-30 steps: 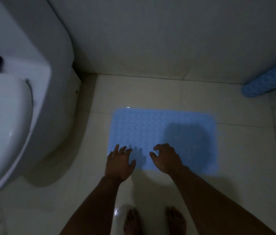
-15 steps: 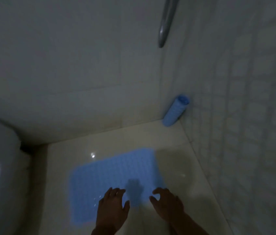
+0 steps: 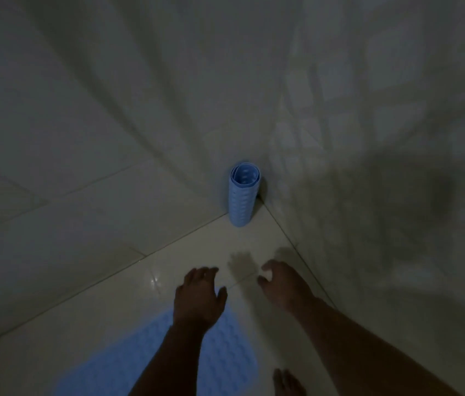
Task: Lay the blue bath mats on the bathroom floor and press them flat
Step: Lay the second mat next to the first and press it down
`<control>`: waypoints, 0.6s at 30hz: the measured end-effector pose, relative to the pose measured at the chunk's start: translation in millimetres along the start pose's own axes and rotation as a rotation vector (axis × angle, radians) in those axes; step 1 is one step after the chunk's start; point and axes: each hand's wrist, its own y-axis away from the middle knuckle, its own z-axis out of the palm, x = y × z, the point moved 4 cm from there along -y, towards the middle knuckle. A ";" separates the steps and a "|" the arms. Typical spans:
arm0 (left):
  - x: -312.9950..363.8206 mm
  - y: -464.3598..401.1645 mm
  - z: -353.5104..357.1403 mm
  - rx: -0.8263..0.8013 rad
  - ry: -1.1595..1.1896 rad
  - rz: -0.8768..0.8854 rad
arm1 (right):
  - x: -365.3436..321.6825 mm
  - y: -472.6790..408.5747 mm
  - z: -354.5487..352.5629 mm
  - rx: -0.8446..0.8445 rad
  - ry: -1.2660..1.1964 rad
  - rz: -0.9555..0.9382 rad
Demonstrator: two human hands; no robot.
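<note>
- The flat blue mat (image 3: 225,352) lies spread on the near floor (image 3: 111,304); a second ago both hands pressed its near edge, and now they have left it, so this mat looks done.
- The left hand (image 3: 198,300) hovers open and empty past the mat's far edge.
- The rolled blue mat (image 3: 243,195) stands upright in the far corner, untouched; it is likely next.
- The right hand (image 3: 284,284) reaches toward it, fingers spread, holding nothing.
- No writing or brand is legible.
</note>
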 end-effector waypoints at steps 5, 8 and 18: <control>46.9 -112.9 -25.0 0.116 0.028 -0.058 | -41.3 -106.7 -77.3 0.130 0.120 -0.233; 74.2 -155.6 -18.9 0.149 0.111 -0.069 | -68.5 -160.2 -105.7 0.256 0.199 -0.418; 75.1 -187.9 -1.2 0.178 0.162 -0.003 | -40.0 -197.8 -62.4 0.235 0.470 -0.422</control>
